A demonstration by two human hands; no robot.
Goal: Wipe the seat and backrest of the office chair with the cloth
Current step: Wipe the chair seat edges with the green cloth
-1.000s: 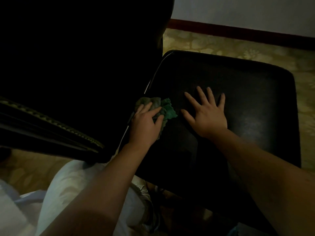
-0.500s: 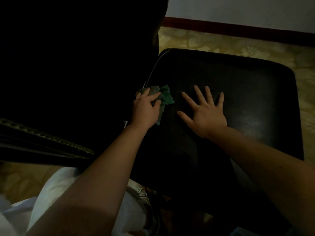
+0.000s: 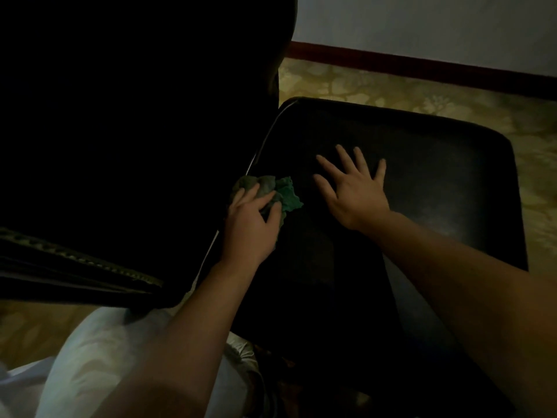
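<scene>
Nearest the camera, white clothing (image 3: 99,357) covers the person's lap, with both bare forearms reaching forward over it. The left hand (image 3: 250,224) grips a crumpled green cloth (image 3: 286,191), fingers curled over it, at the seat's left edge, just beside the backrest (image 3: 135,116), which is too dark to make out. The right hand (image 3: 355,197) lies flat on the black seat (image 3: 437,176), fingers spread wide, holding nothing. Beyond are patterned carpet (image 3: 391,89), a dark red baseboard (image 3: 422,67) and a pale wall (image 3: 422,25).

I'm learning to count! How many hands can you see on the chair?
2. The left hand grips the green cloth at the left edge of the seat, beside the backrest. The right hand lies flat, fingers spread, on the middle of the seat. No others show.
</scene>
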